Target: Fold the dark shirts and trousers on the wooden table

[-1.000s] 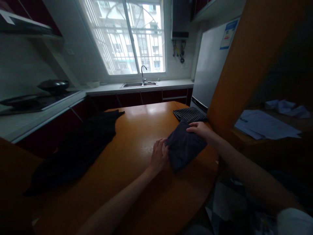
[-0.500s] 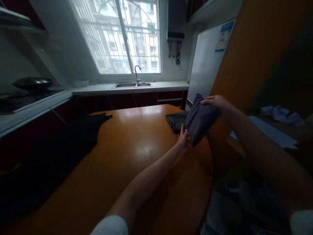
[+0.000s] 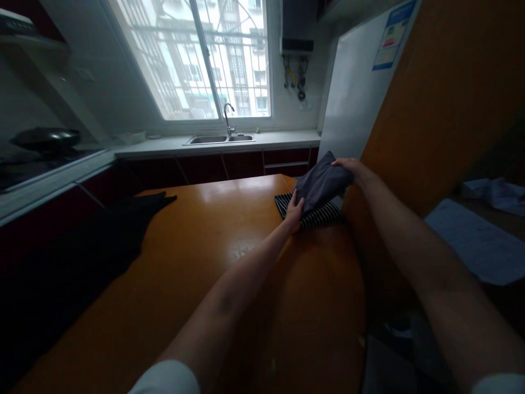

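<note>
Between my two hands is a folded dark grey garment point(image 3: 322, 183), tilted just over a folded black-and-white striped garment point(image 3: 324, 217) at the table's far right corner. My left hand point(image 3: 294, 212) grips its lower left edge, thumb on top and the other fingers mostly hidden. At the upper right edge, my right hand point(image 3: 350, 167) is closed on the cloth. Whether the grey garment rests on the striped one, I cannot tell. On the table's left side lies a black garment point(image 3: 94, 262), spread out.
The wooden table point(image 3: 213, 219) has a rounded right edge. Behind it stand a counter with a sink point(image 3: 219, 139) and a window. A white fridge point(image 3: 353, 87) and a wooden panel point(image 3: 435, 98) rise on the right. A pan point(image 3: 47, 138) sits on the stove at left.
Both hands have brought the grey garment left and lowered it, tipping it flatter over the striped one. The view has shifted slightly.
</note>
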A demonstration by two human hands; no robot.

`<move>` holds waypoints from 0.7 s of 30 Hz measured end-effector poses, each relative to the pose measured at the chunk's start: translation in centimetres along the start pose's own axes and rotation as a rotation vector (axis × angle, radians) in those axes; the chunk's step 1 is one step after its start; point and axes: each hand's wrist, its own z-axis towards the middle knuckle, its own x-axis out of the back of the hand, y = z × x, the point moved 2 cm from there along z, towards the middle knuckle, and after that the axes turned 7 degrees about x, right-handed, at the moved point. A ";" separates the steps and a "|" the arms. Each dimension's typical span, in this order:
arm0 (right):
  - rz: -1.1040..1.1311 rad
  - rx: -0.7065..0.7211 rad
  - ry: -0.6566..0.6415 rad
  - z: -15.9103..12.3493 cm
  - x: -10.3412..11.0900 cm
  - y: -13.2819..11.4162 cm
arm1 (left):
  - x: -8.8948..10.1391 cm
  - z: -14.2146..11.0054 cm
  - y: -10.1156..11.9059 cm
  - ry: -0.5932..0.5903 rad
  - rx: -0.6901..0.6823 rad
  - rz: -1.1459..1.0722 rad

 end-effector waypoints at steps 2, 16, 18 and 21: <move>0.028 -0.089 -0.049 0.9 -1.5 2.0 | 2.0 0.9 -0.2 0.085 -0.070 0.189; -0.252 -0.117 -0.126 3.1 -2.8 13.1 | 5.6 1.9 -2.0 0.151 -0.089 0.579; -0.357 -0.092 -0.087 3.4 -2.4 13.6 | 5.7 1.6 -1.4 0.138 -0.046 0.604; -0.528 -0.036 -0.012 3.8 -2.8 13.6 | 5.7 1.1 -0.2 0.167 -0.004 0.798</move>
